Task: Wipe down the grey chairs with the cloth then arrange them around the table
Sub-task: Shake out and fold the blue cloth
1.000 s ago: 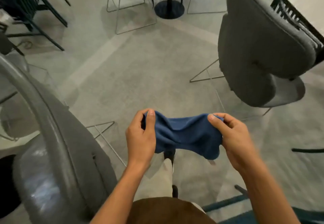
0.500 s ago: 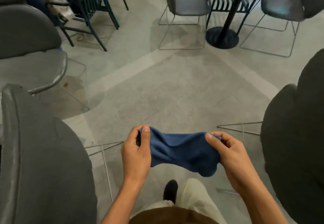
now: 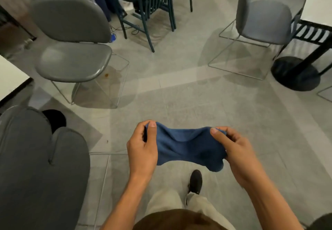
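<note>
A blue cloth (image 3: pixel 186 148) is stretched between both hands in front of my waist. My left hand (image 3: pixel 142 148) pinches its left end, thumb on top. My right hand (image 3: pixel 231 150) grips the right end, fingers curled round it. A grey chair (image 3: pixel 71 37) with a wire frame stands at the upper left, seat facing me. The padded back of a second grey chair (image 3: pixel 36 166) fills the lower left, close to my left arm. A third grey chair (image 3: pixel 264 17) stands at the upper right, beside a white table (image 3: pixel 319 1) on a black pedestal base (image 3: pixel 296 75).
Dark green metal chairs (image 3: pixel 152 5) are stacked at the top centre, with a white bag and cables on the floor near them. A white tabletop corner (image 3: pixel 10 78) shows at the left edge. Grey tiled floor (image 3: pixel 179 100) lies between the chairs, ahead of my shoe (image 3: pixel 195 181).
My view has swung left: the chair on the right has left the frame and the left chairs have moved into fuller view. Both hands still hold the cloth the same way.
</note>
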